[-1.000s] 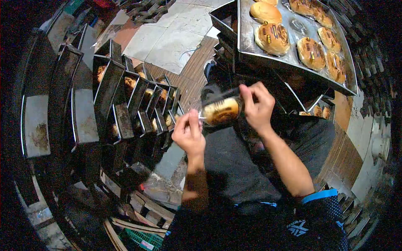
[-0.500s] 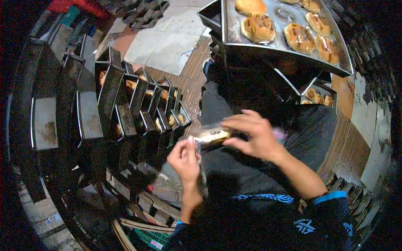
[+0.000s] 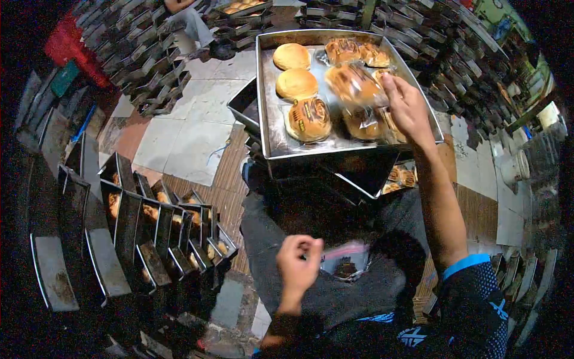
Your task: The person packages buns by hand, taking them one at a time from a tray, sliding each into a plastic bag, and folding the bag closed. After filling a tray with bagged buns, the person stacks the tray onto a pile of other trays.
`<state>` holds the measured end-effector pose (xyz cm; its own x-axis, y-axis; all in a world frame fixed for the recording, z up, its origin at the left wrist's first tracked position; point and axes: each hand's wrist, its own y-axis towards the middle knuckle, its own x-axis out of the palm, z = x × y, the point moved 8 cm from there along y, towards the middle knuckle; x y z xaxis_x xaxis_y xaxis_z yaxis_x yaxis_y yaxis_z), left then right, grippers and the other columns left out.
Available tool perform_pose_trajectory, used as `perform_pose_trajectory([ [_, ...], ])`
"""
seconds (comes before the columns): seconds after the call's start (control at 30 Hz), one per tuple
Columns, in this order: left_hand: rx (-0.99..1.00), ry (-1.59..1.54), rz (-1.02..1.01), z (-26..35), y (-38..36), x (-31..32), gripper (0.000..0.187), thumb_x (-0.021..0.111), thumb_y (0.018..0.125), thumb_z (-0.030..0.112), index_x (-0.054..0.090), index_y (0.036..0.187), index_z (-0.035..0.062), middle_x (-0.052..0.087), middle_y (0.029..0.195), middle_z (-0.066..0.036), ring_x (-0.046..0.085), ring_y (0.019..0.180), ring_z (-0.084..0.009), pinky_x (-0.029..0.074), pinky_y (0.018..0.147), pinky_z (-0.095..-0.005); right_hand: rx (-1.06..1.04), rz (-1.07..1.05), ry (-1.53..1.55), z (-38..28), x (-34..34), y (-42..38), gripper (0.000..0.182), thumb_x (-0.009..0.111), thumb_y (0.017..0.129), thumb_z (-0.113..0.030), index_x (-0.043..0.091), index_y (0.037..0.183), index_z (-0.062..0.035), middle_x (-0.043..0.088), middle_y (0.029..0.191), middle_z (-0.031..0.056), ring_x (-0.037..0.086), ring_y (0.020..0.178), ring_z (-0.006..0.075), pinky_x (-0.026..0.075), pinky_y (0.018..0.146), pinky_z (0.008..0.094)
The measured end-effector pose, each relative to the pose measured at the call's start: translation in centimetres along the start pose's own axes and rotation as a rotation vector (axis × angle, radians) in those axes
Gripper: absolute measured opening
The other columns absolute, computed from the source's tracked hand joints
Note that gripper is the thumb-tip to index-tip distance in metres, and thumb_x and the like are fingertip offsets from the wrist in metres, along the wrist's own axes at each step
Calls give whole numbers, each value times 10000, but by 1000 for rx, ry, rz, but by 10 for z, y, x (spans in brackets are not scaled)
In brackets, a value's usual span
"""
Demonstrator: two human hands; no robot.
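My right hand (image 3: 408, 107) is closed on the edge of a bun in a clear printed wrapper (image 3: 353, 84), which it holds over the metal baking tray (image 3: 335, 151). The wrapped bun is blurred. At the tray's left lie two plain golden buns (image 3: 297, 84), with a wrapped bun (image 3: 309, 121) in front of them. More wrapped buns (image 3: 344, 51) lie behind and under the held one, partly hidden. My left hand (image 3: 299, 263) is above my lap with curled fingers; whether anything is in them cannot be made out. Beside it, clear plastic bags with a pink strip (image 3: 347, 261) lie on my lap.
Stacked metal trays with buns (image 3: 173, 218) stand to the left on the floor. Below the raised tray is another tray of buns (image 3: 399, 178). Dark trays (image 3: 335, 21) are piled at the back. Pale floor tiles (image 3: 179, 143) show at the left.
My right hand has carried the wrapped bun from between both hands forward to above the tray. My left hand has let go of it and moved right and lower. The view has tilted up.
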<state>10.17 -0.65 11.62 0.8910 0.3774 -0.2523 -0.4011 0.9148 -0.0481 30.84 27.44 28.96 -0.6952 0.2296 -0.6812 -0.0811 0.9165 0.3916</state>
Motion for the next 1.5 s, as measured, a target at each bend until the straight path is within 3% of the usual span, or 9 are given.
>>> perform_pose_trajectory([
  [0.2, 263, 432, -355, -45, -14, 71, 257, 698, 802, 178, 611, 1000, 39, 608, 966, -158, 606, 870, -366, 490, 765, -460, -740, -20, 32, -57, -2, -148, 203, 667, 740, -24, 672, 940, -58, 689, 954, 121, 663, 893, 278, 529, 772, 395],
  [0.47, 315, 427, -369, -29, -27, 87, 191, 631, 886, 231, 691, 890, 50, 639, 770, -146, 630, 683, -340, 514, 623, -411, 163, -673, 241, 64, 71, -316, 188, 688, 777, -75, 681, 959, -30, 661, 981, 154, 624, 962, 340, 511, 800, 372],
  [0.57, 268, 286, -361, -19, -19, 75, 245, 687, 854, 264, 692, 979, 52, 665, 803, -115, 648, 707, -251, 519, 687, -346, -267, -258, 142, 27, 24, -278, 137, 685, 782, -61, 707, 916, -48, 675, 941, 146, 642, 840, 318, 530, 726, 388],
  [0.67, 333, -16, -462, -27, 6, 63, 293, 688, 875, 235, 640, 1097, 50, 673, 844, -77, 637, 808, -178, 502, 769, -295, 106, -53, 393, 13, -28, -224, 118, 702, 809, -34, 739, 920, -41, 695, 825, 118, 650, 709, 192, 509, 664, 283],
  [0.73, -214, -928, -249, -29, 17, 50, 114, 626, 915, 82, 637, 1016, 30, 684, 925, -59, 647, 795, -145, 526, 728, -281, 60, -125, 582, -4, -25, -200, 113, 710, 820, -41, 744, 927, -31, 700, 793, 109, 654, 704, 153, 496, 653, 258],
  [0.93, -169, -983, 258, -77, 55, -12, 148, 668, 898, 194, 591, 954, 81, 644, 849, -32, 594, 641, -141, 485, 505, -272, -655, -169, 335, -118, 12, -151, 94, 747, 762, -72, 713, 846, -49, 676, 775, 112, 658, 697, 227, 516, 674, 336],
  [1.27, -120, -1289, 449, -112, 56, -51, 95, 626, 879, -12, 568, 942, 27, 632, 859, -65, 607, 632, -104, 543, 581, -241, -349, -578, -603, -66, 253, 123, 751, 400, 885, -680, 695, 989, 3, 670, 920, 264, 654, 913, 388, 507, 824, 455],
  [1.47, -167, -1221, 447, -114, 48, -54, 183, 634, 910, 91, 590, 1053, -14, 635, 876, -56, 625, 698, -129, 548, 669, -261, -872, -698, -391, -77, 207, 109, 646, 744, 755, -532, 591, 1089, 0, 645, 1002, 166, 630, 952, 281, 500, 833, 369],
  [1.5, -157, -1233, 410, -111, 50, -53, 176, 631, 912, 89, 591, 1053, -9, 642, 887, -64, 630, 713, -137, 552, 681, -275, -494, -774, -265, -97, 167, 85, 616, 804, 735, -434, 566, 1115, -12, 625, 1003, 113, 616, 971, 220, 495, 839, 343],
])
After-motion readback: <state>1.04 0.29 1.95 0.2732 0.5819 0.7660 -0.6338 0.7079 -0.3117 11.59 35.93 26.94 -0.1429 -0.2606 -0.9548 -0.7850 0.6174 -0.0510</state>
